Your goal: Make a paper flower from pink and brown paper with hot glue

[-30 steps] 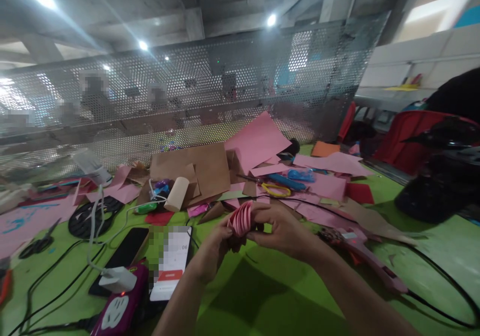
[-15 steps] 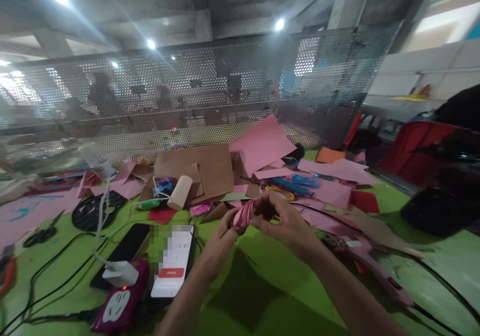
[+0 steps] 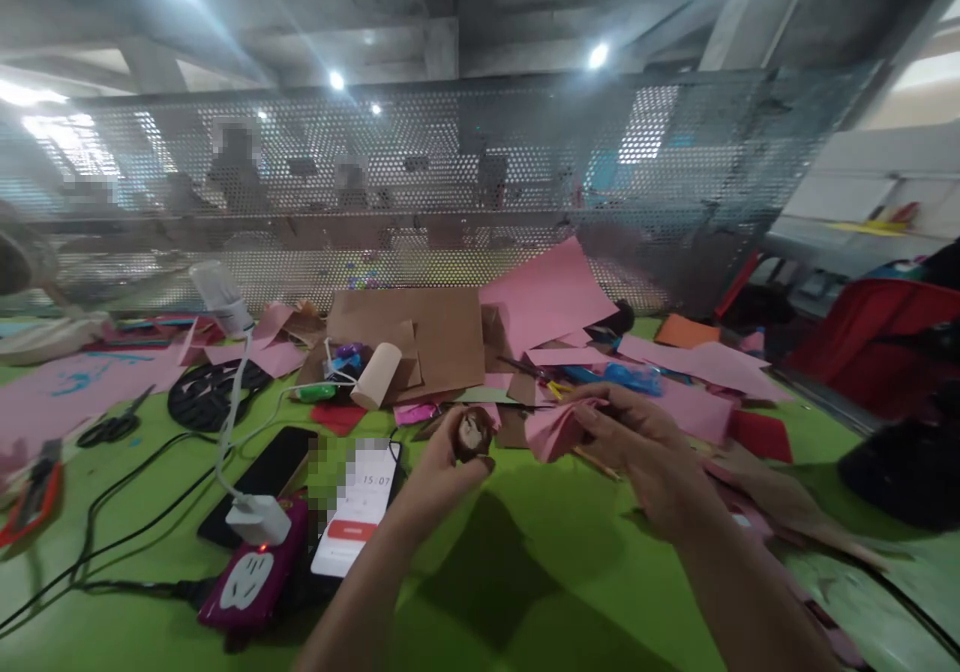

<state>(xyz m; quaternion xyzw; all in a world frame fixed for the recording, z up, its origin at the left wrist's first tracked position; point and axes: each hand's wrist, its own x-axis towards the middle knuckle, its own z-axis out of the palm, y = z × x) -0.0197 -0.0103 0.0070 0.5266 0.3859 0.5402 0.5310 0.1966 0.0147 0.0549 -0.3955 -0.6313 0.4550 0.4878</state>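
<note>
Pink folded paper [image 3: 553, 430] has come away from the left hand [image 3: 450, 462]; half a second ago both hands met around it, and now a gap separates them. It is held above the worktop [image 3: 585, 572], pinched in the fingers of the right hand [image 3: 637, 452], which has shifted outward. Left fingers curl around a small brown piece [image 3: 474, 435] with a pale end turned toward the camera; what it is cannot be told.

Readable writing sits on the lit phone [image 3: 356, 507] beside the left forearm: "15:07", above a red button [image 3: 355, 530] whose lettering is too small to make out. A second ago the visible digits ended in 06. Part of that phone is pixelated. Blue marks cross a pink sheet [image 3: 71, 384] at far left, but they form no legible word.

The view has swung too, so an orange-handled tool [image 3: 34, 502] shows more fully at the left edge. A white plug [image 3: 257, 519] remains in the purple power strip [image 3: 251, 577], near a dark phone [image 3: 259, 487].
</note>
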